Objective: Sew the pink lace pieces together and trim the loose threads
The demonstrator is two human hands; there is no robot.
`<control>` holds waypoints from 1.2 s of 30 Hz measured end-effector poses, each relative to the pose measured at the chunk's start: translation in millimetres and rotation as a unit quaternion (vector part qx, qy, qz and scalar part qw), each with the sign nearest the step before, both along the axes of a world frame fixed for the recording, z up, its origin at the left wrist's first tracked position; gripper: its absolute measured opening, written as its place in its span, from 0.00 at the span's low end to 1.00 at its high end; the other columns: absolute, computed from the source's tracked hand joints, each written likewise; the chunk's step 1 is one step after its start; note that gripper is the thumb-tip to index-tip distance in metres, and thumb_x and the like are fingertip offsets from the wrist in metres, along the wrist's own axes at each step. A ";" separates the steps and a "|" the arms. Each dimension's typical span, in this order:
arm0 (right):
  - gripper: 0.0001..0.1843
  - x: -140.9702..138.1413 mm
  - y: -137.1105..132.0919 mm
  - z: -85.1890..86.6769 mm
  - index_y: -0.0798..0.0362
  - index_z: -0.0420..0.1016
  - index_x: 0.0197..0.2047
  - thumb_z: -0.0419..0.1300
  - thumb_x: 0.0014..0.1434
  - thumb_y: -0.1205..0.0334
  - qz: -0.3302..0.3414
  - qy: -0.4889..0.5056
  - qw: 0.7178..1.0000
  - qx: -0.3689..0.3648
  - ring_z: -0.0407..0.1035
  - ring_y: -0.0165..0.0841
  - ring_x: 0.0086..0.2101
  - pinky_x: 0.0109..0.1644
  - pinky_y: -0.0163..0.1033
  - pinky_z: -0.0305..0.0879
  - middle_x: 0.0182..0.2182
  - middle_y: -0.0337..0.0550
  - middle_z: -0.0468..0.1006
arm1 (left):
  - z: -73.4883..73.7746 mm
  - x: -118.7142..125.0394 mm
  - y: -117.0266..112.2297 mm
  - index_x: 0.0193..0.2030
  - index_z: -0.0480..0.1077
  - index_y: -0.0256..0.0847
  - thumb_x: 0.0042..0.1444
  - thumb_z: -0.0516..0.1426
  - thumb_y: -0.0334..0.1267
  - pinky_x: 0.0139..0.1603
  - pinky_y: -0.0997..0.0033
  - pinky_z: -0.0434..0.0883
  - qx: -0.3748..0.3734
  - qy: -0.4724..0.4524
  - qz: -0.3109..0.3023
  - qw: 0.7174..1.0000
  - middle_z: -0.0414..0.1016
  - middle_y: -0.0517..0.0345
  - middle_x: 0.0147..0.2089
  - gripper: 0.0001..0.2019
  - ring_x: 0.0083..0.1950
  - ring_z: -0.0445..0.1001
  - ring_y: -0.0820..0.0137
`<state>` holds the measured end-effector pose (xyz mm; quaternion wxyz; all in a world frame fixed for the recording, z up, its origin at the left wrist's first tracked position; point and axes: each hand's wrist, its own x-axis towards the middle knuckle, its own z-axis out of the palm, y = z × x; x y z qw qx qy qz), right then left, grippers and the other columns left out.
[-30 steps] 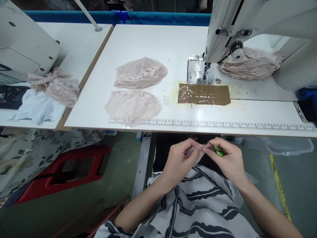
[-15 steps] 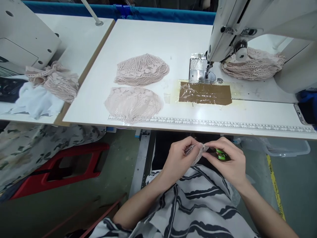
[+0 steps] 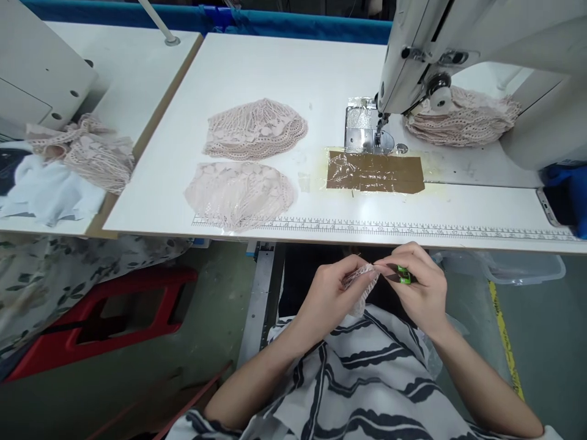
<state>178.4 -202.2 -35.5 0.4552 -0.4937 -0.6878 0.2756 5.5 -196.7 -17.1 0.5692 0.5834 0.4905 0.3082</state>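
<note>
My left hand (image 3: 334, 294) is closed on a small piece of pale pink lace (image 3: 361, 293), held over my lap just below the table edge. Green-handled thread snips (image 3: 402, 275) are in my right hand (image 3: 419, 284), their dark blades pointing left toward the lace. The right fingertips are close to the lace's upper edge; whether they pinch it I cannot tell. On the table lie a folded lace piece (image 3: 255, 128) and, nearer to me, a paler lace piece (image 3: 241, 194) that overlaps the printed ruler (image 3: 367, 227).
A sewing machine (image 3: 413, 55) stands at the right, with a stack of lace (image 3: 463, 119) under its arm. Brown tape (image 3: 376, 172) lies before its needle plate. A phone (image 3: 553, 205) rests at the far right. More lace (image 3: 92, 153) and white cloth (image 3: 52, 189) occupy the left table.
The snips have turned in my right hand, so their blades now show beside the lace. The lace has shifted slightly in my left fingers. The whole view has moved a little.
</note>
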 end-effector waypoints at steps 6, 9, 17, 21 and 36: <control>0.11 1.8 2.7 -5.4 0.47 0.74 0.40 0.56 0.59 0.73 -0.077 -0.032 0.994 0.069 0.66 0.34 0.35 0.33 0.39 0.63 0.35 0.43 0.67 | 2.9 1.9 5.7 0.30 0.66 0.39 0.62 0.54 0.41 0.29 0.75 0.54 0.001 0.029 -0.040 0.999 0.62 0.64 0.28 0.11 0.29 0.58 0.75; 0.05 1.0 3.7 -3.5 0.49 0.72 0.37 0.58 0.60 0.68 -0.103 0.005 0.994 0.046 0.66 0.33 0.34 0.34 0.39 0.63 0.37 0.43 0.69 | 3.0 1.1 6.3 0.30 0.66 0.39 0.62 0.53 0.43 0.30 0.75 0.55 -0.019 0.021 -0.050 0.998 0.62 0.63 0.29 0.12 0.31 0.59 0.74; 0.04 24.3 5.0 14.1 0.49 0.66 0.36 0.54 0.64 0.66 0.066 -0.007 0.994 -0.085 0.63 0.27 0.23 0.27 0.34 0.59 0.24 0.34 0.70 | 3.2 -6.0 6.2 0.30 0.62 0.40 0.63 0.51 0.45 0.27 0.74 0.50 -0.074 0.019 -0.169 0.983 0.55 0.66 0.26 0.13 0.27 0.52 0.76; 0.06 50.1 3.4 23.7 0.48 0.68 0.39 0.56 0.61 0.70 -0.002 -0.162 0.986 0.048 0.61 0.24 0.21 0.25 0.33 0.56 0.28 0.34 0.74 | 5.7 -4.8 7.7 0.28 0.56 0.40 0.63 0.52 0.46 0.27 0.74 0.50 -0.129 -0.030 -0.185 0.974 0.50 0.66 0.27 0.16 0.27 0.49 0.76; 0.16 48.9 1.3 14.5 0.50 0.69 0.29 0.52 0.66 0.53 0.178 0.166 0.938 -0.249 0.61 0.28 0.24 0.27 0.36 0.59 0.29 0.42 0.72 | -3.5 -8.2 13.7 0.36 0.65 0.40 0.59 0.58 0.45 0.29 0.77 0.57 -0.178 -0.062 -0.162 0.968 0.61 0.65 0.30 0.11 0.29 0.59 0.77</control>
